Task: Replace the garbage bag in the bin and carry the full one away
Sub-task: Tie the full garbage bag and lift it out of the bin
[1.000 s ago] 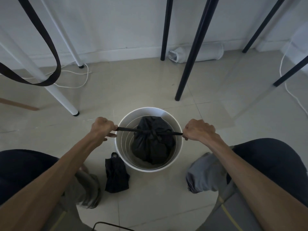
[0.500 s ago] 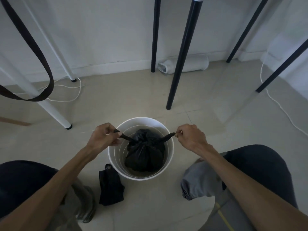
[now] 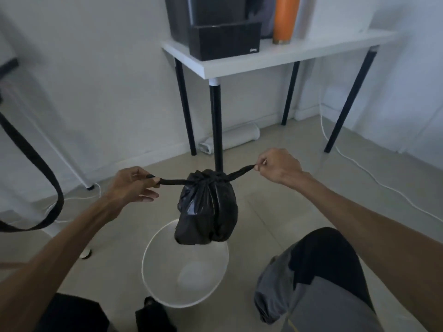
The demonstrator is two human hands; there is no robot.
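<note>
A tied black plastic garbage bag [image 3: 208,207] hangs in the air directly above a round white plastic bin [image 3: 153,279], clear of its rim, with its bottom overlapping the bin's far edge in the head view. The bag is knotted at the top, and two twisted tails of plastic run out sideways from the knot. The left hand [image 3: 133,185] pinches the left tail between thumb and forefinger, the other fingers held loosely out below it. The right hand [image 3: 278,165] grips the right tail with curled fingers and sits a little higher than the left. Both tails are taut between the hands.

The bin stands on a pale tiled floor [image 3: 275,207] and its inside shows bare white (no liner can be seen in it). Just beside the bin's near edge lies a folded black plastic bag [image 3: 153,315], partly cut off by the bottom of the view. Behind the hanging bag stands a white worktop on black legs [image 3: 275,58], carrying a black box [image 3: 224,40] and an orange cylindrical bottle [image 3: 286,19]. A black strap [image 3: 36,159] loops down at the left, and a white cable [image 3: 374,176] trails over the floor at the right.
</note>
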